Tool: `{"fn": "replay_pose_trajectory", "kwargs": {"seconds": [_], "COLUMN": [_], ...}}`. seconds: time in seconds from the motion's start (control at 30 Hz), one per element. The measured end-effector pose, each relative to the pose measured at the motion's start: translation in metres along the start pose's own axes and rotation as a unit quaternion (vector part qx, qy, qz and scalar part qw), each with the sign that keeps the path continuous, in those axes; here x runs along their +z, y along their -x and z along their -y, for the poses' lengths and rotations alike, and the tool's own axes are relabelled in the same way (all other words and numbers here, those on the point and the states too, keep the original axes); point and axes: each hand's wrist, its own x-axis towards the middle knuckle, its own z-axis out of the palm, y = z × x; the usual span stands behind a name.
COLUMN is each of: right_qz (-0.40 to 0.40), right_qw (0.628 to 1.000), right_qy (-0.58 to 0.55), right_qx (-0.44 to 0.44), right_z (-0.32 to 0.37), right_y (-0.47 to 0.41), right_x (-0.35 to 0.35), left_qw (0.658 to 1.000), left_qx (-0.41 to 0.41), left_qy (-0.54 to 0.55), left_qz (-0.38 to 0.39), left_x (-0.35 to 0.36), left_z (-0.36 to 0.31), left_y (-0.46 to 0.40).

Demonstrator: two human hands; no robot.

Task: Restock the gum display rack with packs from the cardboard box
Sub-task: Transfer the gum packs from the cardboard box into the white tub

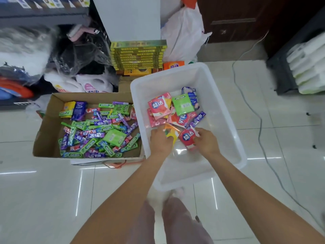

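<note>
While both hands reach into the white plastic tub [226,110], the right hand [205,140] pinches a red gum pack [186,138] at its right edge. The left hand [161,140] curls its fingers over an orange-yellow pack [173,132] just beside it. More gum fills the cardboard box [46,131] to the left.

One view only, worn on the head, looking steeply down and a little forward over both forearms to the floor. The left hand [161,141] and right hand [206,141] sit near the middle, close under the lens. Just beyond the fingertips lies the white tub [226,111]; off to the left of the fingers, the cardboard box [47,127]. Wide-angle bend curves the floor tiles [44,191] at the edges. No second view shares anything.
</note>
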Motion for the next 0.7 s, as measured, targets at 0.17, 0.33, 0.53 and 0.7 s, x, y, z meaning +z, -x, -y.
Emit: {"fn": "replay_pose_trajectory", "kwargs": {"seconds": [0.17,0.33,0.53,0.7], "right_qz": [-0.042,-0.036,0.017,0.066], "right_qw": [0.995,0.981,0.969,0.974], "right_qy": [-0.01,-0.074,-0.038,0.011], "right_qx": [-0.086,-0.176,-0.244,-0.217], "right_z": [0.043,0.119,0.21,0.25], "right_y": [0.018,0.035,0.049,0.038], "right_x": [-0.006,0.019,0.093,0.182], "left_qw": [0.991,0.977,0.985,0.991], "left_qx": [0.124,0.177,0.103,0.058], "left_qy": [0.036,0.097,0.078,0.014], "left_qz": [-0.03,-0.071,-0.113,-0.122], "left_x": [-0.035,-0.105,-0.208,-0.276], "left_z": [-0.013,0.007,0.088,0.164], "left_y": [0.008,0.009,-0.027,-0.07]}}
